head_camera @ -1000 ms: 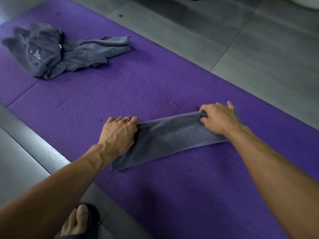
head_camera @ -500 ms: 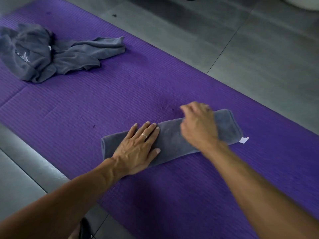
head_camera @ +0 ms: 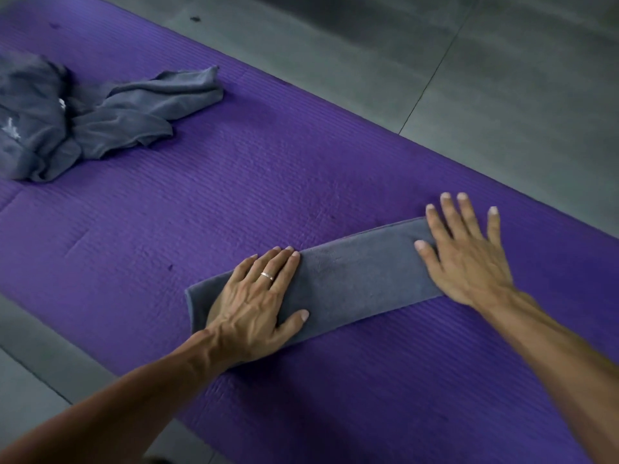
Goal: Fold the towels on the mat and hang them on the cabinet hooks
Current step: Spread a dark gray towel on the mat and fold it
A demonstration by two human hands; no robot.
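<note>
A grey towel (head_camera: pixel 355 279), folded into a long narrow strip, lies flat on the purple mat (head_camera: pixel 254 182). My left hand (head_camera: pixel 258 303) presses flat on the strip's left end, fingers straight, a ring on one finger. My right hand (head_camera: pixel 469 256) lies flat with spread fingers on the strip's right end, its fingertips reaching past the towel onto the mat. A heap of crumpled grey towels (head_camera: pixel 83 118) sits at the mat's far left. No cabinet or hooks are in view.
Grey tiled floor (head_camera: pixel 469 78) borders the mat on the far side, and more floor (head_camera: pixel 40 356) lies at the near left. The mat stretches diagonally from upper left to lower right.
The towel was folded over into a narrower strip. Both hands let go of its edges and flattened; my right hand slid from the middle to the right end.
</note>
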